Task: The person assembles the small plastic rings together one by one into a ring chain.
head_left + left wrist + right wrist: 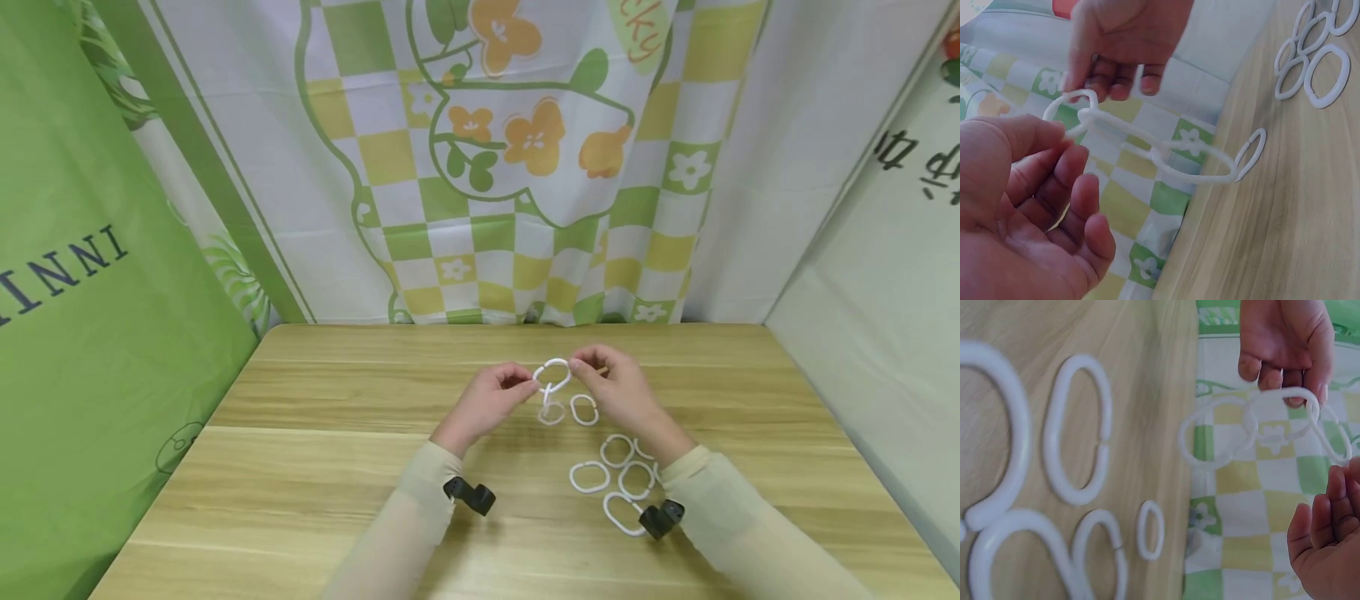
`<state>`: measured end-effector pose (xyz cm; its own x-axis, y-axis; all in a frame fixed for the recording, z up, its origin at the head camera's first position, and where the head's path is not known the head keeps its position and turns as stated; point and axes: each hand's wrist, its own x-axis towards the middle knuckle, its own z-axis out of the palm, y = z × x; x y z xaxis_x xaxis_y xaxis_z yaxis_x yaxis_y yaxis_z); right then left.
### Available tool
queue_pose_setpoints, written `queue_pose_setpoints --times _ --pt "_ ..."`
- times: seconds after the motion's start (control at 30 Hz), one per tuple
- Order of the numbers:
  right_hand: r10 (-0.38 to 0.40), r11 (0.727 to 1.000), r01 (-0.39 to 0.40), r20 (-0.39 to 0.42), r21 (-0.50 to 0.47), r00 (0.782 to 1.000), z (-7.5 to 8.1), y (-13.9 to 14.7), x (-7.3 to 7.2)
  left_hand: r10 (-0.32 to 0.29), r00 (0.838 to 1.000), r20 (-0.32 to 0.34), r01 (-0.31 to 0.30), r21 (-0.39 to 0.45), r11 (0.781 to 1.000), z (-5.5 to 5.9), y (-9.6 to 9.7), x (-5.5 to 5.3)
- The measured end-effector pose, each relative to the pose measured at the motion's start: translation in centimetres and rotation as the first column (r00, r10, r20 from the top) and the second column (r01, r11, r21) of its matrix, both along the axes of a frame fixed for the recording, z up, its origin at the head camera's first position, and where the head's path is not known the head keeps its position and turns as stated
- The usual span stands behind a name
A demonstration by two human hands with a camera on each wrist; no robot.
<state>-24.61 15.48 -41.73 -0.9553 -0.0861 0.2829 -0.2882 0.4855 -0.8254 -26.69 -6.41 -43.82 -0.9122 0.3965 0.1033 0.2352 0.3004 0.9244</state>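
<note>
Both hands hold up a short chain of white plastic C-links above the table. My left hand (486,407) pinches the top link (1074,94) between thumb and forefinger, its other fingers loosely curled. At the opposite side of that same link, the thumb and forefinger of my right hand (628,398) pinch its edge. A second link (1124,129) hangs through the top one, and a third link (1194,179) dangles from the second. Just right of the hanging chain, a single loose link (573,408) lies on the table.
Several more loose white links (589,490) lie on the wooden table (315,500) near my right forearm, which partly covers some. A patterned curtain (525,250) hangs behind the table's far edge, with a green cloth (90,375) at the left.
</note>
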Motion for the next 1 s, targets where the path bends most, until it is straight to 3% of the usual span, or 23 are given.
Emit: queue_pose_setpoints --times 0.17,0.3,0.47,0.7,1.0 --pt "0.01 0.999 -0.013 0.094 0.035 0.996 -1.4 0.9 -1.0 0.03 0.999 0.022 -0.031 0.02 0.999 -0.1 -0.3 -0.4" --pt "0.058 0.99 -0.077 0.156 0.12 0.986 -2.2 1.3 -2.0 0.037 0.999 0.022 -0.038 0.044 0.998 0.2 -0.5 -0.7" --pt "0.105 0.966 -0.142 0.171 0.217 0.98 -3.3 2.2 -3.4 0.021 1.0 0.0 -0.021 0.025 0.999 0.4 -0.5 -1.0" --pt "0.111 0.901 -0.176 0.18 0.397 0.977 -4.2 3.1 -4.9 0.008 1.0 -0.002 -0.008 0.035 0.999 0.2 -0.3 -1.0" --pt "0.182 0.834 -0.28 0.241 0.476 0.953 -4.4 2.3 -5.2 -0.015 1.0 0.005 0.015 0.043 0.999 -0.2 -0.1 -1.0"
